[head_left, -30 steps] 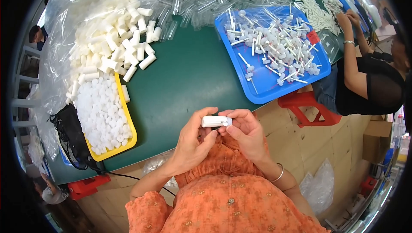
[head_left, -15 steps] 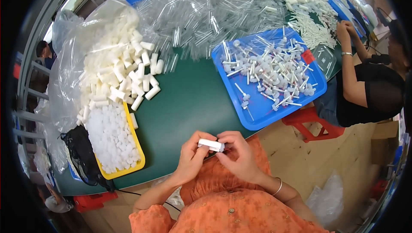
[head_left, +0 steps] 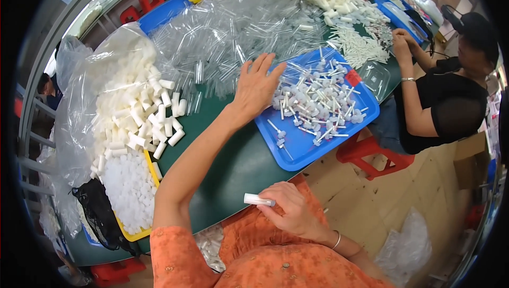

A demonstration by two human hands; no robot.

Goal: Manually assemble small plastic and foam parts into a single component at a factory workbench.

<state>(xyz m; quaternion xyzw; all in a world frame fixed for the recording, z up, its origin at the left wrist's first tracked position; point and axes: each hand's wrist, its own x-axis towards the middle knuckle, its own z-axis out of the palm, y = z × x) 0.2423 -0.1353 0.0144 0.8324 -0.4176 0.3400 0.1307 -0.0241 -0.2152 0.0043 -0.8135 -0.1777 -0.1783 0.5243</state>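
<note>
My left hand [head_left: 255,86] is stretched far forward with its fingers spread, at the near edge of a big heap of clear plastic tubes [head_left: 233,28]. Nothing shows in its grasp, though its palm side is hidden. Close to my lap, my right hand [head_left: 292,209] pinches a small white cylinder [head_left: 253,199] with a clear end piece by the fingers. To the right of my left hand lies a blue tray [head_left: 290,162] holding many white sticks with translucent round caps [head_left: 318,102].
On the left, white foam-like cylinders [head_left: 139,121] spill from a clear bag [head_left: 71,97]. A yellow tray [head_left: 132,236] of small white plugs [head_left: 129,192] and black mesh [head_left: 98,208] sit nearer. At the right, a co-worker [head_left: 424,97] sits on a red stool [head_left: 366,158].
My left hand has left the white cylinder and moved forward to the clear tubes. My right hand keeps the cylinder, now lower. The view has shifted slightly.
</note>
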